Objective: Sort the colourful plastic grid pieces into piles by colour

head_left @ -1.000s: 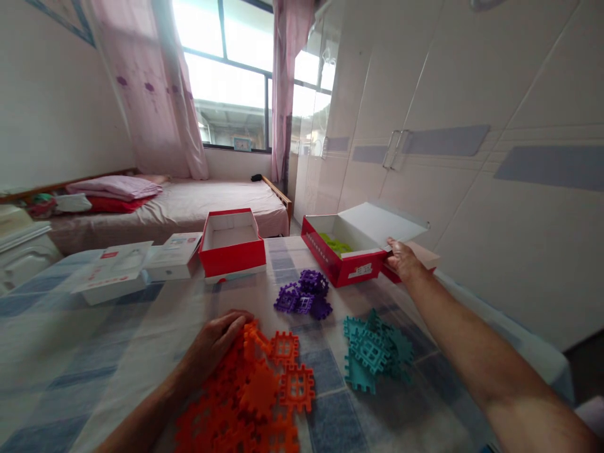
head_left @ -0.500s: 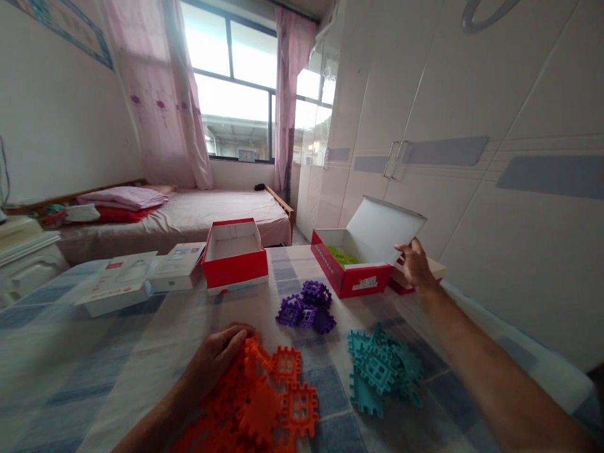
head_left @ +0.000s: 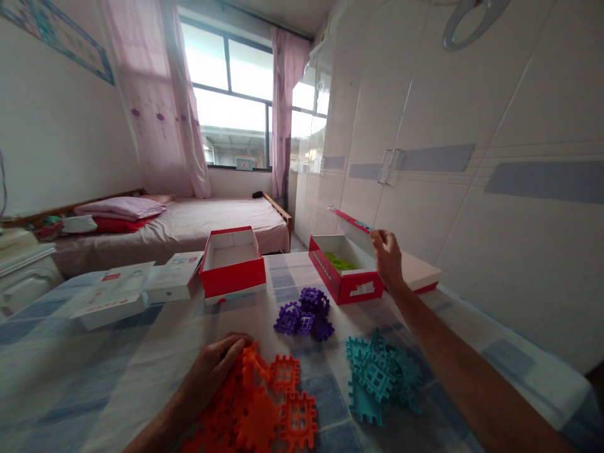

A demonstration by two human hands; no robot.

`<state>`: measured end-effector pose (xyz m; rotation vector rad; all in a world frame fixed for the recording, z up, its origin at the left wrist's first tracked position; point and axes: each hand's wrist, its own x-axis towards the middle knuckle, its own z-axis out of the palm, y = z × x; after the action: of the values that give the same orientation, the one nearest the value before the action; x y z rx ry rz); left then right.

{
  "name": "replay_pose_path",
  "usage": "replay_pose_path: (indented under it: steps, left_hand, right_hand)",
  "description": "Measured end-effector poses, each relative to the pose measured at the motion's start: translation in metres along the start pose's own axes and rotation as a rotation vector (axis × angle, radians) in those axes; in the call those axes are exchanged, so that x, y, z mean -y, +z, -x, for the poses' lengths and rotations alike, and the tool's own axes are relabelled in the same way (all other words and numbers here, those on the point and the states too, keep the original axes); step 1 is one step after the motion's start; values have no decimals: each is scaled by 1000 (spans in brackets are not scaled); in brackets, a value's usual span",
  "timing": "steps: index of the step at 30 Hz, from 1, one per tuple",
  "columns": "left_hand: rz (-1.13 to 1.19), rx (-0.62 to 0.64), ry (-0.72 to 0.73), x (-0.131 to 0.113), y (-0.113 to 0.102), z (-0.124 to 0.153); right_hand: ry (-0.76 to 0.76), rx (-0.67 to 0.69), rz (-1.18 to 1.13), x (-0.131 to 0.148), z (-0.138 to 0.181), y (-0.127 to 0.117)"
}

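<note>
My right hand (head_left: 387,259) grips the raised lid (head_left: 355,227) of a red box (head_left: 346,281) that holds green plastic pieces (head_left: 338,261). The lid stands tilted up over the box's right side. My left hand (head_left: 214,370) lies fingers-down on the left edge of a pile of orange interlocking tiles (head_left: 267,406) at the near table edge. A small heap of purple tiles (head_left: 304,312) sits mid-table, between the box and the orange pile. Teal tiles (head_left: 380,377) lie under my right forearm's left side.
An open, empty red box (head_left: 232,262) stands left of the purple tiles. Two white lids or boxes (head_left: 134,286) lie further left on the checked tablecloth (head_left: 70,365). Another red and white box (head_left: 419,272) sits behind my right hand. A bed (head_left: 174,220) and wardrobe doors (head_left: 448,163) lie beyond the table.
My right hand has swung the box lid from lying low to standing tilted up and over the box. The left hand has stayed on the orange tiles.
</note>
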<state>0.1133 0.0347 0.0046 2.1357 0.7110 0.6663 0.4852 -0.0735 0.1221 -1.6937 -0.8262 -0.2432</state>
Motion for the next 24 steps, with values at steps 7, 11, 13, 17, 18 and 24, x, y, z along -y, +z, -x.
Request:
replay_pose_path:
  steps: [7, 11, 13, 17, 18, 24]
  left_hand:
    - [15, 3, -7, -2, 1, 2]
    - [-3, 2, -18, 0, 1, 2]
    - [-11, 8, -22, 1, 2, 2]
    - [-13, 25, -23, 2, 2, 2]
    - [-13, 23, -21, 2, 2, 1]
    - [3, 16, -21, -1, 1, 1]
  right_hand:
    - [-148, 105, 465, -8, 25, 23]
    - [-297, 221, 719, -15, 37, 26]
    - [-346, 270, 814, -17, 40, 26]
    - [-407, 314, 929, -18, 47, 29]
    - [-414, 317, 949, -17, 49, 29]
    - [-406, 288, 1006, -13, 57, 36]
